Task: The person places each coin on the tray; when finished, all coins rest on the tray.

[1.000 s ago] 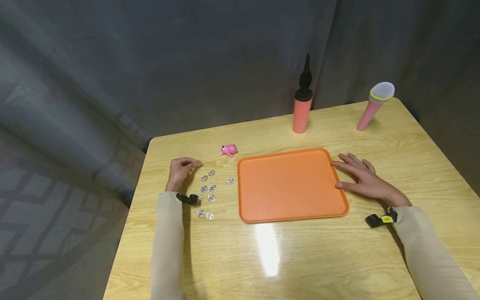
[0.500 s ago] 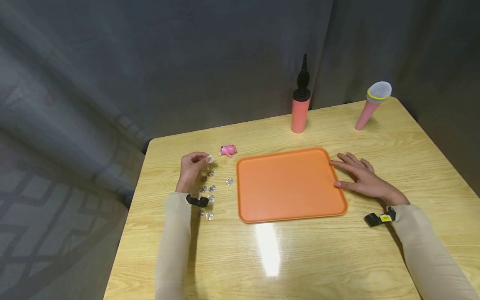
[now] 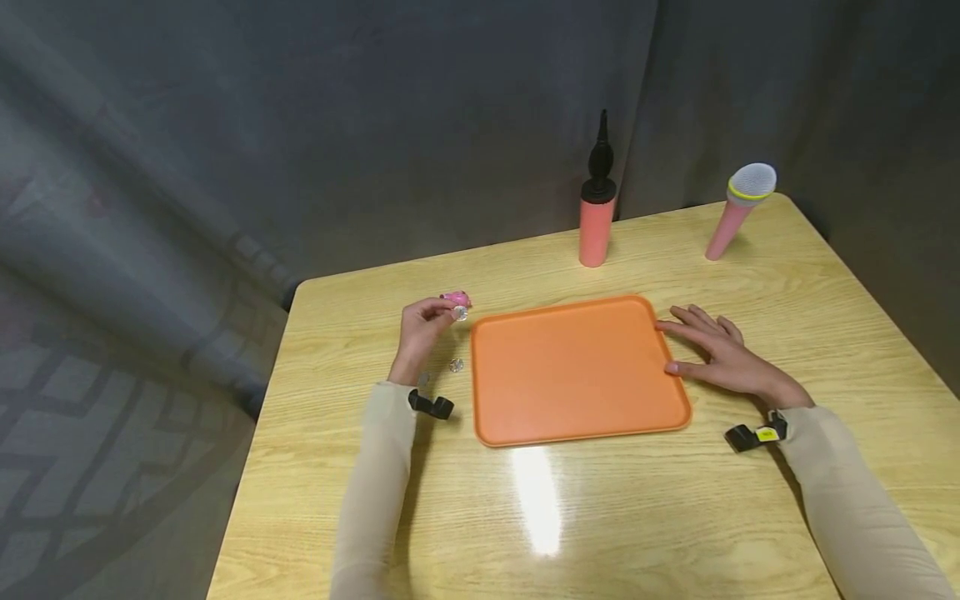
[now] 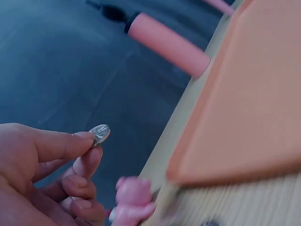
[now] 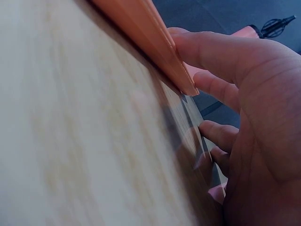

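While the left hand (image 3: 420,333) pinches a small silver disc (image 3: 460,313) between thumb and forefinger, its other fingers curl loosely beneath; the grip is closed on that one piece and nothing else. A second ago this hand sat further left in the head view, over a cluster of like discs; half a second ago it had lifted one, and now it has carried the disc rightward, up beside the upper left corner of the orange tray (image 3: 573,371). Judging from that drift, the disc is being brought toward the tray, though it is not yet over it. Just behind the fingertips stands a pink toy pig (image 3: 455,297). Below the hand, one loose disc (image 3: 456,365) lies on the bench (image 3: 675,517) near the tray's left edge; the forearm now covers most of the rest.

The right hand (image 3: 720,358) has not moved: it lies flat and relaxed, fingers spread, holding nothing, fingertips against the tray's right rim.

The left wrist view shows what the head view cannot: the disc (image 4: 99,133) held edge-on, its face ridged and shiny, with the pig (image 4: 133,200) low in frame. The right wrist view confirms contact, the forefinger (image 5: 216,52) lying along the tray rim (image 5: 155,42). Only the head view takes in the pink balloon pump (image 3: 596,218) and the toy microphone (image 3: 738,208) at the back of the bench.
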The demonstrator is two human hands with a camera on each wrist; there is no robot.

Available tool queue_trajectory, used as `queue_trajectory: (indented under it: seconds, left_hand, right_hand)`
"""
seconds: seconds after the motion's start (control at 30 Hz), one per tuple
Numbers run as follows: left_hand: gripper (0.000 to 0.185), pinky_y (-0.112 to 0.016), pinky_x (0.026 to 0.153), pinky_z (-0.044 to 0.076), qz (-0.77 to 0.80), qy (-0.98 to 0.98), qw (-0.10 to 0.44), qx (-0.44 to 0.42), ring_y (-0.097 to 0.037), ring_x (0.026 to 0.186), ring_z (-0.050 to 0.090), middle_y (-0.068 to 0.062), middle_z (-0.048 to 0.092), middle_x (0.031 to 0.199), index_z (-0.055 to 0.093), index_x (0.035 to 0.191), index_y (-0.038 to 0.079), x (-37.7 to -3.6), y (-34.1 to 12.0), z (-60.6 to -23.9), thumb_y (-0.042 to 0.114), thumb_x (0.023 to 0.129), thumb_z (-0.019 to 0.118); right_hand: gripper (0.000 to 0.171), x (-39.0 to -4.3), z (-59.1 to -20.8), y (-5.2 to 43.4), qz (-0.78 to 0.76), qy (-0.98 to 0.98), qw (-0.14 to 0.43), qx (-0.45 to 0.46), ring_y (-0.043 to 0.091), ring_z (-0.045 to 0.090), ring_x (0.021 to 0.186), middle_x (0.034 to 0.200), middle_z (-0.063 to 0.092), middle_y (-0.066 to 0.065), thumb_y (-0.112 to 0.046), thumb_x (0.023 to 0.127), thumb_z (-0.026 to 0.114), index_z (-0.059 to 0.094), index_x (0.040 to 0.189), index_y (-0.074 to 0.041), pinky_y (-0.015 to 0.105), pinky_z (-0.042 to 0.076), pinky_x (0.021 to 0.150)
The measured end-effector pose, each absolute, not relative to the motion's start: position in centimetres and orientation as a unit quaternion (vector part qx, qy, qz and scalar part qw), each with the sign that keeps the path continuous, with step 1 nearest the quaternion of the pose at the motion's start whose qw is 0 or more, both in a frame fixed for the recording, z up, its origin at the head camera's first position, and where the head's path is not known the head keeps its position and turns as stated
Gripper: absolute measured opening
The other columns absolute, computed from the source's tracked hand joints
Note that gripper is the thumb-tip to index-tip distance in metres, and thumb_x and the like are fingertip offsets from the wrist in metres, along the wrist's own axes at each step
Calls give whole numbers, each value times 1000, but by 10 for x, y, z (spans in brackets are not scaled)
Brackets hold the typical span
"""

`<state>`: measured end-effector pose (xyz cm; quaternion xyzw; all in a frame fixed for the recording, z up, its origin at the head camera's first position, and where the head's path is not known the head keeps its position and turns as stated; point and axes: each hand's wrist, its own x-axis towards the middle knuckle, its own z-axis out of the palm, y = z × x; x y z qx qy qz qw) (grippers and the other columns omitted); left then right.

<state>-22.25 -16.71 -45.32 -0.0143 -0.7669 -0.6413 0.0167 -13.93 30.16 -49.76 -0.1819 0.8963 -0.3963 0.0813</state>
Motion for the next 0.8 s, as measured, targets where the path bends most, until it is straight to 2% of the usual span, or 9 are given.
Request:
queue_trajectory:
  seconds: [0.1,0.3,0.43,0.47,0.57,0.67,0.8]
  left_hand:
    - [14,-14,68,51,-653,-757,16,-33,-1,77,60,0,69,82,70,97,-15,-222,-147,-453,-11,84,69]
    - [16,-19,65,46,-636,-769,-16,-58,-1,68,57,4,67,73,69,98,-16,-219,-110,-454,-11,83,67]
    - [16,-20,64,44,-633,-770,-42,-66,-3,69,55,2,68,75,72,98,-12,-218,-86,-458,-10,83,68]
    - [15,-21,64,45,-635,-768,-50,-69,-4,69,56,6,66,74,72,98,-11,-217,-81,-459,-9,84,68]
    - [14,-25,66,46,-635,-766,-73,-73,-7,70,57,7,66,75,74,98,-8,-216,-64,-461,-6,85,70]
    - [13,-25,65,47,-629,-768,-95,-73,-10,72,59,1,69,79,75,98,-6,-216,-49,-464,-3,86,70]
    - [11,-22,59,42,-618,-775,-117,-65,-12,70,56,-10,72,88,76,97,-3,-216,-29,-467,-1,88,70]
  right_hand:
    - [70,-139,-498,302,-395,897,79,-182,47,2,155,165,18,25,-25,89,74,44,151,-15,67,-12,117]
    - [69,-139,-498,302,-394,898,81,-179,47,1,155,166,17,24,-26,90,74,44,151,-15,67,-12,117]
    - [69,-139,-497,302,-393,899,84,-175,47,0,155,166,17,25,-26,90,74,44,151,-13,67,-13,117]
    - [69,-140,-496,302,-393,899,85,-175,47,0,155,166,17,25,-26,90,73,44,151,-13,66,-13,117]
    - [69,-140,-496,302,-393,899,86,-175,46,0,155,166,17,25,-26,91,73,44,151,-14,66,-13,118]
    - [69,-139,-496,302,-394,898,87,-177,45,-1,155,166,16,24,-27,91,73,43,152,-14,66,-13,118]
    - [69,-139,-497,302,-394,898,87,-177,45,0,155,166,16,24,-27,91,72,43,152,-14,66,-13,117]
